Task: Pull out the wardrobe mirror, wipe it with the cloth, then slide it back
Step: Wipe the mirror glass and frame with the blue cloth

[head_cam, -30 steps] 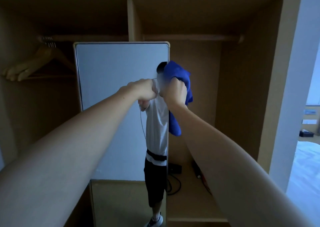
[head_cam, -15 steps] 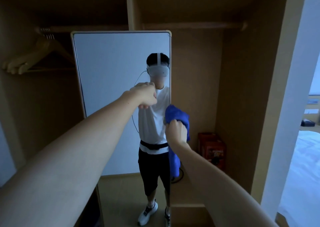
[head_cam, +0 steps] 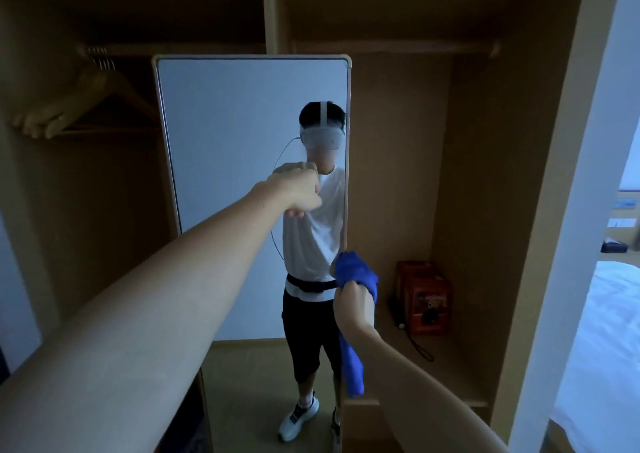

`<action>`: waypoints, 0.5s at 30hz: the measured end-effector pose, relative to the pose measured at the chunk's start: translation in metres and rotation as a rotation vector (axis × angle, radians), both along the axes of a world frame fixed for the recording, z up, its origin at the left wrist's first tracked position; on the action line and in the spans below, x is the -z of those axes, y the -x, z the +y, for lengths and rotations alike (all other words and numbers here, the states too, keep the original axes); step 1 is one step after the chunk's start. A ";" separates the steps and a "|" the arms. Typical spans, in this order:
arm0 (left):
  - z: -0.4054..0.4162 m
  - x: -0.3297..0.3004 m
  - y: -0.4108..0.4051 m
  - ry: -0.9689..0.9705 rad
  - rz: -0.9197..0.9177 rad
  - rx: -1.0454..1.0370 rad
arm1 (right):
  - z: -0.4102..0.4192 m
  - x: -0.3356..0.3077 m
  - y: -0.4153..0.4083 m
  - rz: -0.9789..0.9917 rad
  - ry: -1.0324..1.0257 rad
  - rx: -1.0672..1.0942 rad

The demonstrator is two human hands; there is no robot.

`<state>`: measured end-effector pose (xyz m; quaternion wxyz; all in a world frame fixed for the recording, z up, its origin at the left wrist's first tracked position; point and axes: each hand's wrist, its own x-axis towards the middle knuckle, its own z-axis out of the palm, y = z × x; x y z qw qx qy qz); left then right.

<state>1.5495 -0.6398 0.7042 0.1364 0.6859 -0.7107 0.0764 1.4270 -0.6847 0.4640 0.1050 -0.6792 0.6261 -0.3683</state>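
Observation:
The tall wardrobe mirror (head_cam: 242,134) with its thin metal frame stands pulled out in front of me and reflects a person. My left hand (head_cam: 298,192) is a closed fist at the glass near chest height of the reflection, with nothing visible in it. Lower down, my right hand (head_cam: 354,302) grips the blue cloth (head_cam: 356,272), which is bunched against the mirror's right edge at about waist height. One end of the cloth hangs below my wrist.
Wooden hangers (head_cam: 69,113) hang on the rail in the left compartment. An orange box (head_cam: 424,300) and a black cord (head_cam: 420,347) lie on the right compartment's floor. The wardrobe's side panel (head_cam: 561,175) stands to the right, with a white bed (head_cam: 606,331) beyond.
My right hand has carried the cloth down the mirror's right edge from head height to waist height. My left fist has stayed at the glass.

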 end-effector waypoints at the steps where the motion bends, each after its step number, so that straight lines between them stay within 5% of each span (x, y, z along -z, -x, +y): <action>1: 0.001 0.002 0.001 -0.010 -0.009 0.003 | 0.000 -0.006 0.002 0.002 0.013 0.000; 6: 0.003 -0.010 0.005 0.010 -0.004 -0.003 | -0.008 -0.095 -0.002 0.048 0.165 -0.005; 12: 0.007 -0.055 0.006 -0.030 0.033 -0.035 | -0.013 -0.282 -0.004 0.012 0.502 0.013; 15: 0.006 -0.073 0.002 0.039 0.040 -0.052 | -0.009 -0.315 -0.012 -0.022 0.587 0.034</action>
